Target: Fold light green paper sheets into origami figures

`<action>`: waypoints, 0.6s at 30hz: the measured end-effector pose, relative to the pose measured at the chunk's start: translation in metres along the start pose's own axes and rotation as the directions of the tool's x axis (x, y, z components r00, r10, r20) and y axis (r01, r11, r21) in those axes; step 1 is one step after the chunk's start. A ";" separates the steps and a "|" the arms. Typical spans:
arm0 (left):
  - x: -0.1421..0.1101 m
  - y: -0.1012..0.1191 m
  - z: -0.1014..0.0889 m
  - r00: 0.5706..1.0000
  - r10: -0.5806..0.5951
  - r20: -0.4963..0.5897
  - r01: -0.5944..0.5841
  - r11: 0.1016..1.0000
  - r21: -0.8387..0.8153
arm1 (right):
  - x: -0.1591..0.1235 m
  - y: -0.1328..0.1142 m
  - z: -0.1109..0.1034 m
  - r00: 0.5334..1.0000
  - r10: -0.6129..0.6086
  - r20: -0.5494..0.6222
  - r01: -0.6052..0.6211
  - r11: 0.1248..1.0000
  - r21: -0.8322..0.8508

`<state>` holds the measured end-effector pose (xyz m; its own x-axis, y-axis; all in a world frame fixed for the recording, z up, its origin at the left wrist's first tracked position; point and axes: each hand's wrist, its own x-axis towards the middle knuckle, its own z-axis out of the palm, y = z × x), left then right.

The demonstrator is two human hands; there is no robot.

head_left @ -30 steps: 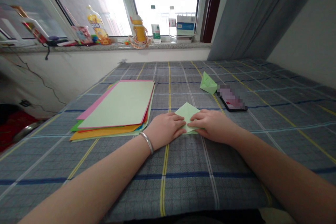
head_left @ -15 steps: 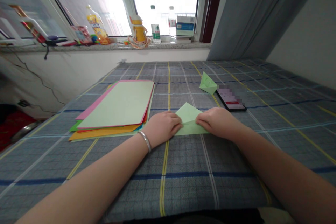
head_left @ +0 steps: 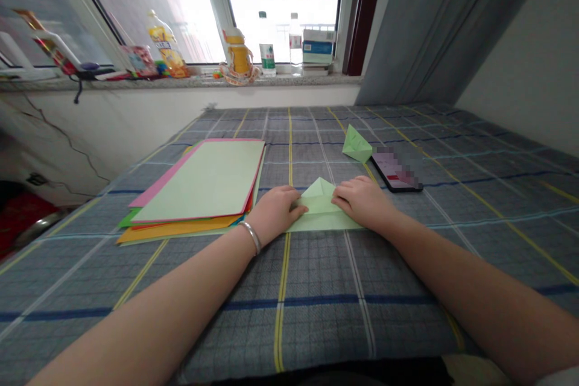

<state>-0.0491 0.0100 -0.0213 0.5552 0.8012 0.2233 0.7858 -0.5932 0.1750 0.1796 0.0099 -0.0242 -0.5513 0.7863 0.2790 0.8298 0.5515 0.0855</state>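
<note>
Between my hands a light green sheet of paper (head_left: pixel 320 208) lies on the checked cloth, with a peak at its far side and a folded strip along its near side. My left hand (head_left: pixel 277 210) pinches the paper's left part, thumb on top and fingers at the strip's upper edge. On the right side my right hand (head_left: pixel 362 202) has its fingers closed on the same strip. Beyond my right hand stands a folded green paper piece (head_left: pixel 356 146), touching or nearly touching a phone (head_left: pixel 398 170).
To the left lies a stack of coloured paper (head_left: pixel 203 184), pale green on top. A grey checked cloth (head_left: pixel 217 325) covers the surface. Bottles, a yellow cup (head_left: pixel 239 57) and boxes (head_left: pixel 318 48) line the windowsill at the back. A grey curtain (head_left: pixel 420 24) hangs at the right.
The near edge of the paper has been folded up over the lower part of the peak, so less of the peak shows. My hands have moved from flat on the paper to gripping the strip.
</note>
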 end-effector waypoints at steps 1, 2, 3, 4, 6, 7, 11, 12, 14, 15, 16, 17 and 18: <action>0.000 0.000 0.000 1.000 -0.007 -0.001 0.007 1.000 0.006 | 0.001 0.000 0.001 1.000 0.009 0.006 -0.009 1.000 -0.004; 0.000 0.000 0.001 1.000 -0.013 -0.002 0.013 1.000 0.011 | 0.002 0.000 0.003 1.000 0.017 0.011 -0.017 1.000 -0.004; 0.001 -0.001 0.001 1.000 -0.018 -0.005 0.018 1.000 0.015 | 0.002 0.000 0.003 1.000 0.026 0.017 -0.026 1.000 -0.002; 0.001 -0.001 0.002 1.000 -0.021 -0.007 0.021 1.000 0.017 | 0.003 0.000 0.004 0.999 0.035 0.023 -0.035 0.999 0.002; 0.001 -0.002 0.003 1.000 -0.024 -0.014 0.024 1.000 0.018 | 0.004 0.000 0.005 0.998 0.053 0.033 -0.053 0.998 0.015; 0.001 -0.002 0.003 1.000 -0.026 -0.016 0.026 0.999 0.019 | 0.004 0.000 0.005 0.998 0.061 0.036 -0.061 0.998 0.022; 0.000 0.001 0.005 0.999 0.005 -0.048 -0.003 0.998 0.057 | 0.005 -0.001 0.006 0.997 0.069 0.029 -0.070 0.997 0.023; 0.000 0.002 0.005 0.998 0.035 -0.056 -0.031 0.996 0.079 | 0.005 -0.002 0.006 0.997 0.069 0.025 -0.070 0.997 0.020; 0.001 0.005 0.006 0.993 0.100 -0.066 -0.090 0.986 0.139 | 0.004 -0.003 0.005 0.997 0.072 0.019 -0.072 0.997 0.017; 0.001 0.006 0.007 0.990 0.123 -0.071 -0.109 0.979 0.171 | 0.004 -0.004 0.004 0.997 0.075 0.016 -0.075 0.997 0.019; 0.002 0.008 0.007 0.987 0.138 -0.076 -0.121 0.972 0.204 | 0.003 -0.005 0.004 0.997 0.077 0.011 -0.077 0.997 0.027; 0.003 0.009 0.008 0.985 0.148 -0.084 -0.125 0.964 0.235 | 0.002 -0.005 0.003 0.997 0.077 0.004 -0.077 0.996 0.038; 0.004 0.010 0.008 0.984 0.157 -0.090 -0.128 0.957 0.262 | 0.002 -0.006 0.003 0.997 0.076 -0.005 -0.075 0.996 0.054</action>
<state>-0.0367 0.0076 -0.0263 0.6446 0.6880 0.3333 0.7517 -0.6499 -0.1120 0.1732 0.0086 -0.0267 -0.4863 0.8244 0.2895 0.8632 0.5047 0.0128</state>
